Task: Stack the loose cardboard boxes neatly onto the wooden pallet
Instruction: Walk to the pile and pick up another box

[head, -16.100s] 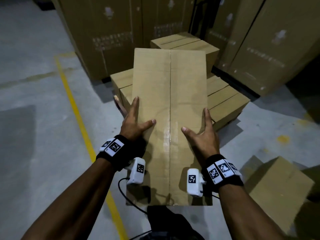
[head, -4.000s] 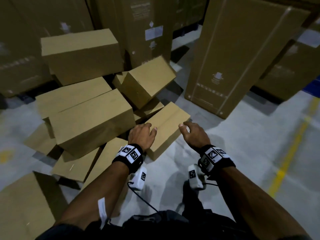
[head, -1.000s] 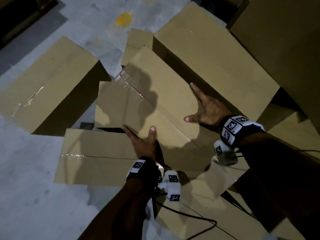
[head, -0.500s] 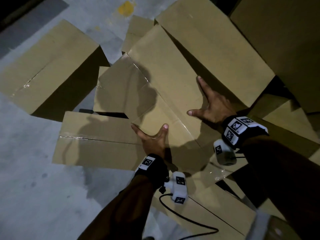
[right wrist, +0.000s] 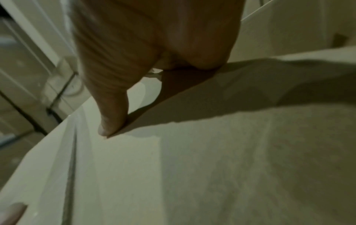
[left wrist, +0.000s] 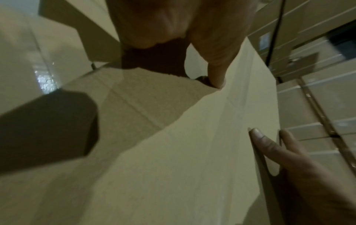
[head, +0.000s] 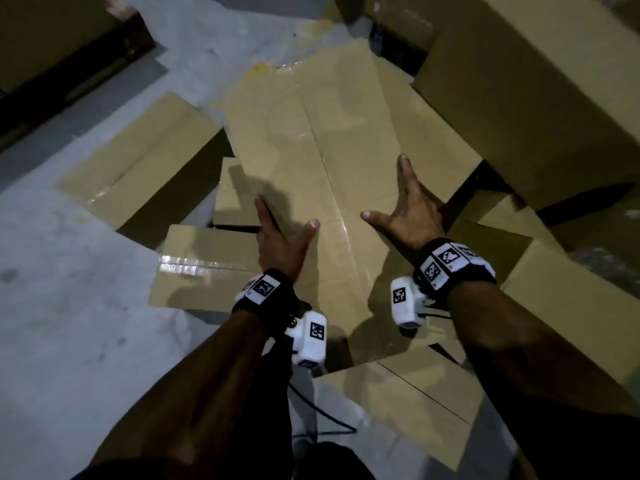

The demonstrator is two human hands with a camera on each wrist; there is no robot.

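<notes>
- The long cardboard box [head: 329, 140] has swung from slanting to pointing straight away, above the loose boxes [head: 204, 268].
- The left hand [head: 280, 244] and right hand [head: 408, 216], fingers spread, press its opposite long sides.

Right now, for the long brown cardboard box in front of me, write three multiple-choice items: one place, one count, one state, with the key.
1. The left hand sits on the long brown cardboard box at: A. its left edge; B. its far end; C. its right edge.
2. Hands touching the box: A. none; B. one; C. two.
3. The box's top is: A. standing open; B. closed along the centre seam; C. torn off.
Key: 1 A, it presses the left side; 2 C, the right hand presses the opposite edge; 3 B, the top lies flat and joined.
</notes>
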